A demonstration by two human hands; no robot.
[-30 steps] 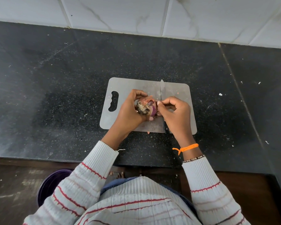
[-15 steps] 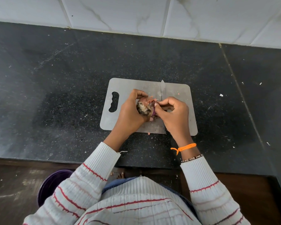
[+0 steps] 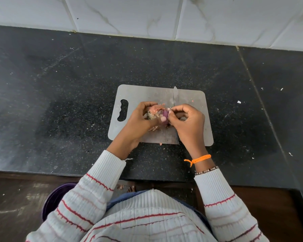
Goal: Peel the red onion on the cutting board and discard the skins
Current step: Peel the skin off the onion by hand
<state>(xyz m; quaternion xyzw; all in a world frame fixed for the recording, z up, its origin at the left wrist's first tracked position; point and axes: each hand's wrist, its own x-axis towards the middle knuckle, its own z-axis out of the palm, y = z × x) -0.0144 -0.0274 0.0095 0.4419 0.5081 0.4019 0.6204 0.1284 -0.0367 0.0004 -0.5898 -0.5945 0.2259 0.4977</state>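
1. Left hand (image 3: 138, 119) curled round the red onion (image 3: 158, 115), root end turned near, raised just above the cutting board (image 3: 140, 95); likely held so to steady it and show the skin edge to the other hand.
2. Right hand (image 3: 187, 122) closed in a pinch, fingertips (image 3: 170, 113) on a flap of skin at the onion's right side, where purple flesh shows bare; seemingly placed to pull the skin away from the left hand's grip.
3. Loose skins (image 3: 153, 128) lying on the board under the left hand, probably dropped there for later discarding.
4. Knife (image 3: 175, 95) lying on the board, blade pointing far, partly hidden beneath the right hand; set aside, within reach.
5. Board on the dark worktop (image 3: 59, 93), close to its near edge.
6. Purple bin (image 3: 54, 199) on the floor at near left, a likely place for the skins.
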